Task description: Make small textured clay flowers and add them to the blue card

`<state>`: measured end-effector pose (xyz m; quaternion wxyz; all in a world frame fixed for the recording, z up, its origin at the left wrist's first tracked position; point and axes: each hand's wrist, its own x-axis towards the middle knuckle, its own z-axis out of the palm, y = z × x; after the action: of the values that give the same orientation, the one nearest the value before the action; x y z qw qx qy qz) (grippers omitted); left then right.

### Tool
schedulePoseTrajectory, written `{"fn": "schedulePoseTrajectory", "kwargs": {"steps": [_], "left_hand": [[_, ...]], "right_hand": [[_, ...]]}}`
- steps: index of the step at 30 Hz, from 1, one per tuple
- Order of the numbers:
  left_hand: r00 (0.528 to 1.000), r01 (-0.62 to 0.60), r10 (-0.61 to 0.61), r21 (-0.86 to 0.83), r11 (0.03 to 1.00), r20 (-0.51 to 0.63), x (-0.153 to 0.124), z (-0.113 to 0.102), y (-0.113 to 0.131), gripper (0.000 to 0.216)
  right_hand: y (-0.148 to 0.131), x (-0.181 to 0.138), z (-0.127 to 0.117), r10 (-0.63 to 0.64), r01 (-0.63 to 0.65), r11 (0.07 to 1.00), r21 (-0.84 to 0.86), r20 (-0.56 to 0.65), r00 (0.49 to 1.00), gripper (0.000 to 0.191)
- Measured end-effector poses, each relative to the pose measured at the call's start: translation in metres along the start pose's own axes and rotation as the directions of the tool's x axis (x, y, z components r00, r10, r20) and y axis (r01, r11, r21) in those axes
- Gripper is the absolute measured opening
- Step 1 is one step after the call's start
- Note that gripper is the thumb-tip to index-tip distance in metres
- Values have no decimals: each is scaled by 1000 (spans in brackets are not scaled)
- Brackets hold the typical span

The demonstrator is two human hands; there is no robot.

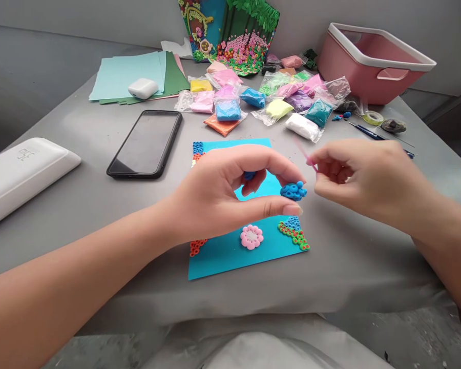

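Observation:
Between the thumb and index finger of my left hand (230,189) is a small blue clay piece (293,191) with a bumpy, ringed surface. A second bit of blue clay (249,175) shows by its curled fingers. Just to the right, my right hand (353,169) pinches a thin pink stick (306,156), blurred at its upper end. The stick is apart from the clay. Below the left hand lies a blue sheet (223,264), with a pink clay flower (251,237) near its front and small clay rings (295,233) at its corners. My left hand hides part of the sheet.
A phone (146,146) and a white power bank (26,174) lie to the left. Behind are coloured paper sheets (126,72), an earbud case (143,88), several clay packets (228,109), a decorated clay picture (246,38), a pink basket (364,72), tape (373,118) and a pen-like tool (369,132).

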<state>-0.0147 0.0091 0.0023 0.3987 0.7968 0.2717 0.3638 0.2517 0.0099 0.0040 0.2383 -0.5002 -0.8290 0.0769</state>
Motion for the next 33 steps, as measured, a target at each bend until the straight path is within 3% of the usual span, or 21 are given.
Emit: {"fn": "schedulePoseTrajectory", "kwargs": {"steps": [3,6,12,21,28,33], "left_hand": [[999,-34,32,62,997,30,0,0,0,10],[997,-50,44,105,993,58,0,0,-1,9],[996,-75,66,157,985,58,-1,-1,-2,10],[996,-77,69,153,985,62,-1,0,-2,10],[993,-90,77,161,983,86,-1,-2,-2,12],[994,-64,47,175,983,97,-2,-3,-3,12]], "right_hand": [[-22,-6,2,40,87,915,394,-301,953,14],[-36,-11,5,99,182,831,526,-460,882,14],[-32,-20,8,83,172,795,582,-385,919,17],[-32,-19,8,111,172,725,667,-359,927,20],[-37,-23,3,80,137,833,536,-363,928,24],[-36,-24,2,16,174,839,516,-343,939,30]]}}
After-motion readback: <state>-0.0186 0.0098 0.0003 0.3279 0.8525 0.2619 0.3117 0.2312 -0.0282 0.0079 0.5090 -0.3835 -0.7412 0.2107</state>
